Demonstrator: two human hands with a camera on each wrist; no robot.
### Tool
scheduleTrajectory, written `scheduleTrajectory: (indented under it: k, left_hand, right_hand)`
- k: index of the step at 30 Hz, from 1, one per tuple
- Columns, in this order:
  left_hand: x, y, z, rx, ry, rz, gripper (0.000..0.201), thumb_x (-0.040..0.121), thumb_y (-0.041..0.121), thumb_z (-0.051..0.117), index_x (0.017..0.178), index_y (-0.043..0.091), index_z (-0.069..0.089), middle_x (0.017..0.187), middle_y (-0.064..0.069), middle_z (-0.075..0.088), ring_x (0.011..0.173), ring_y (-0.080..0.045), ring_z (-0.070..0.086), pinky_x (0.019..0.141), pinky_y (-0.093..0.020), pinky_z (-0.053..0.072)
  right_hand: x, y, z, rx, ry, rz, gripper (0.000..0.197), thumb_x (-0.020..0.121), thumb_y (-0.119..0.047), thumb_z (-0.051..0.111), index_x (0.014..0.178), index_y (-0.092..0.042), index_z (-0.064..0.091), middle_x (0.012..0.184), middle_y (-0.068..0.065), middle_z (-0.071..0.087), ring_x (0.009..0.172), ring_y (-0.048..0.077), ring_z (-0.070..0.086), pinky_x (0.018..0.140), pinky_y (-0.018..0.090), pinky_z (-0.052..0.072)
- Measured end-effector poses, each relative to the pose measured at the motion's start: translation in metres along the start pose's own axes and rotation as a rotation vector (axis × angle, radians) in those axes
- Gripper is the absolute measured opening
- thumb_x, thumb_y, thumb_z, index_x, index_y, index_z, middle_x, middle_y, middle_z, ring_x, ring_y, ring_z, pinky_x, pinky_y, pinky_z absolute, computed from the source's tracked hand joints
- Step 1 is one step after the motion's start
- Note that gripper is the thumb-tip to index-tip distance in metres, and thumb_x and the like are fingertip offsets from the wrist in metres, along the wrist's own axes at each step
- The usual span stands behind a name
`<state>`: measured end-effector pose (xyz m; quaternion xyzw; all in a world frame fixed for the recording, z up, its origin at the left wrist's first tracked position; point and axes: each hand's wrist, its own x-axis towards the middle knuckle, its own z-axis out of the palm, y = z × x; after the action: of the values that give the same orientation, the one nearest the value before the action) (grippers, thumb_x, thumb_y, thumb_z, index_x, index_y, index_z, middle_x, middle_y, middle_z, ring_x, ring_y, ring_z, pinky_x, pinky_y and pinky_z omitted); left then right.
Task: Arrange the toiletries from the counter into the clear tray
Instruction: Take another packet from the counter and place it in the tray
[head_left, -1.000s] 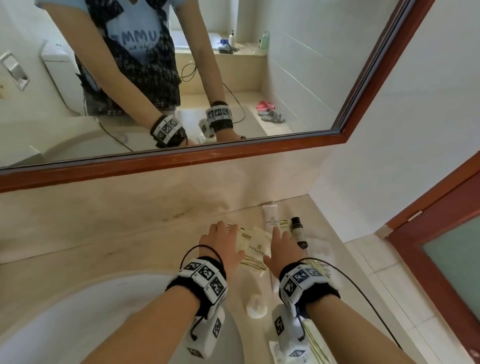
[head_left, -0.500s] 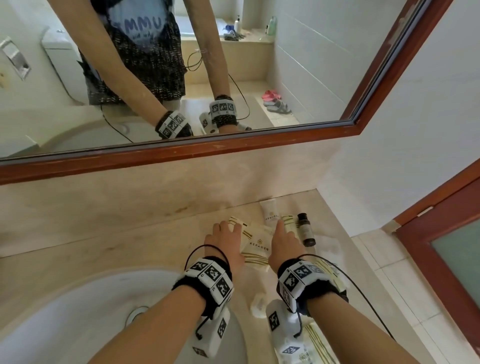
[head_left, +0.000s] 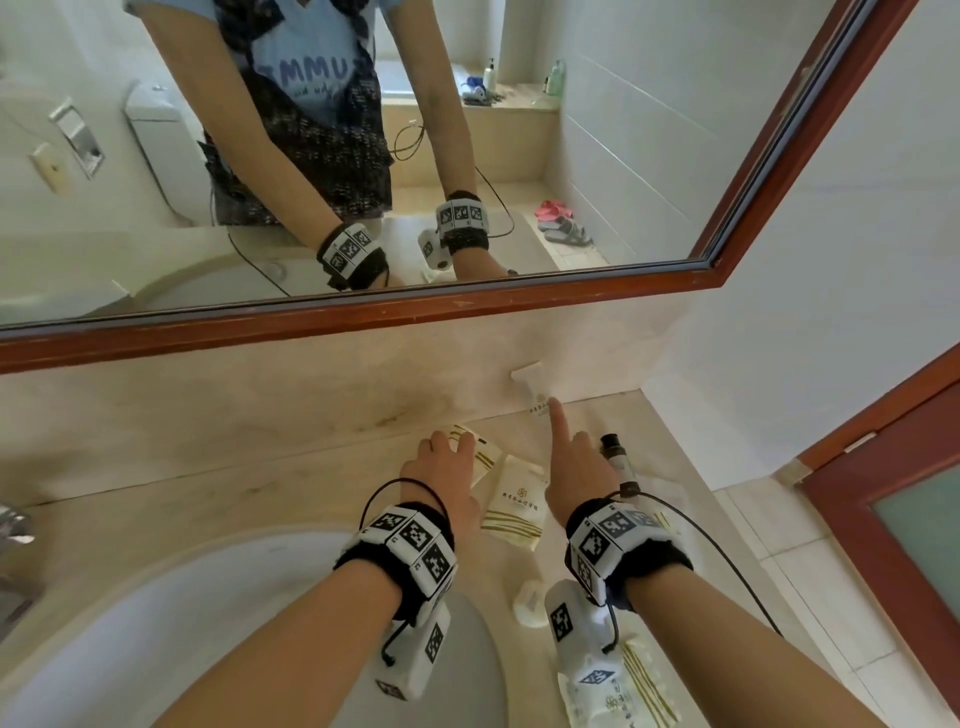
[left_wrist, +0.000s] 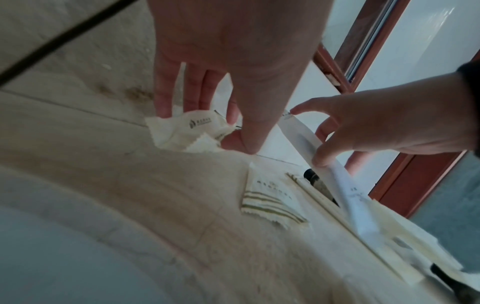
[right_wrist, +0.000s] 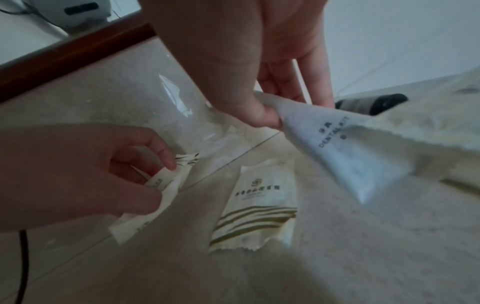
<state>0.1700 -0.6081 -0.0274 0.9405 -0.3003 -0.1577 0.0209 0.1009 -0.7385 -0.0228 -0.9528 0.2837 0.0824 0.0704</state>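
Your right hand (right_wrist: 259, 61) pinches the long white paper dental-kit packet (right_wrist: 345, 148) at its 12 o'clock end; your left hand (right_wrist: 78, 170) pinches a small cream striped sachet (right_wrist: 155, 197). Both look light, floppy, slippery; I'd grip mid-body.

Bare beige stone worktop (head_left: 249, 467) lies left of the cream striped sachet (head_left: 514, 506); a dark small bottle (head_left: 615, 460) crowds its right.

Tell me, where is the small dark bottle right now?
In the head view the dark bottle lies on the counter, just right of the right hand, near the white wall.
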Motion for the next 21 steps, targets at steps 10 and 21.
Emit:
scheduleTrajectory:
  k: [10, 21]
  left_hand:
    - [-0.065, -0.059, -0.026, -0.052, 0.101, -0.114, 0.06, 0.081, 0.022, 0.059, 0.133, 0.013, 0.031, 0.13, -0.015, 0.042, 0.117, -0.029, 0.046, 0.09, -0.037, 0.048]
    - [-0.176, -0.133, 0.0, -0.106, 0.032, -0.218, 0.059, 0.082, 0.025, 0.061, 0.132, 0.016, 0.031, 0.132, -0.013, 0.039, 0.12, -0.03, 0.041, 0.091, -0.039, 0.045]
  right_hand:
    - [-0.042, -0.067, -0.017, -0.081, -0.02, -0.192, 0.095, 0.087, 0.001, 0.052, 0.149, -0.03, -0.013, 0.118, 0.013, 0.05, 0.097, 0.028, 0.061, 0.072, 0.031, 0.049]
    - [-0.108, -0.158, -0.002, -0.146, -0.184, -0.404, 0.086, 0.088, 0.002, 0.048, 0.149, -0.031, -0.003, 0.121, 0.015, 0.051, 0.1, 0.032, 0.061, 0.079, 0.036, 0.052]
